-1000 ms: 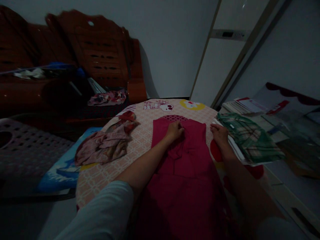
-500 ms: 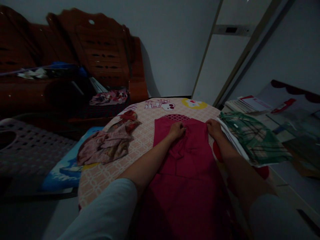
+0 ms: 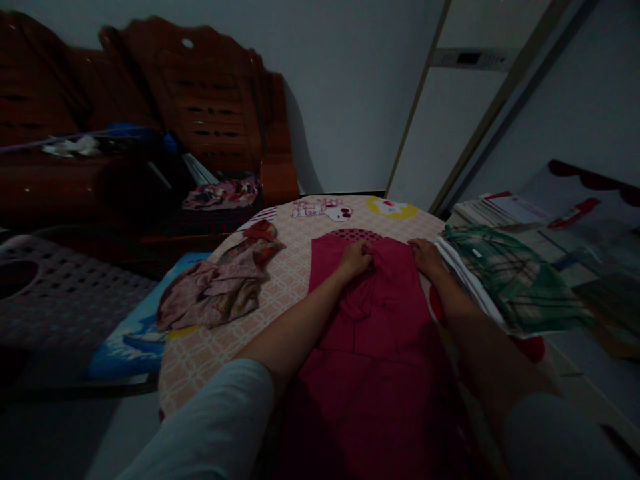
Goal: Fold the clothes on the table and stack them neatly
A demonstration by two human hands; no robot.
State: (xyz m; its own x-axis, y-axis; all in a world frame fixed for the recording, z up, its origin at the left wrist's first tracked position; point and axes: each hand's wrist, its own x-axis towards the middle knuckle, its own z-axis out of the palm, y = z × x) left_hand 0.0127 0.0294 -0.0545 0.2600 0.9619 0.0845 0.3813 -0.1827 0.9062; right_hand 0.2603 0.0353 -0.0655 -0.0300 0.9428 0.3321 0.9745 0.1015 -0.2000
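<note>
A magenta dress (image 3: 365, 373) lies spread lengthwise over the round table (image 3: 295, 267), its lower part running out of the bottom of the view. Its far end shows a dotted, mesh-like neck panel (image 3: 357, 235). My left hand (image 3: 357, 259) is closed in a pinch on the cloth just below that panel, where folds gather. At the right shoulder edge, my right hand (image 3: 425, 256) has its fingers closed on the dress. A crumpled pinkish patterned garment (image 3: 220, 287) rests on the table to the left.
To the right lies a green plaid cloth (image 3: 515, 273) on folded white cloth. Papers (image 3: 515, 207) are stacked behind it. A wooden sofa (image 3: 210, 113) holding clothes stands back left, near a perforated plastic basket (image 3: 75, 293) and a blue printed item (image 3: 135, 327).
The whole view has shifted very slightly. Both hands keep their places on the dress, and the cloth looks almost the same.
</note>
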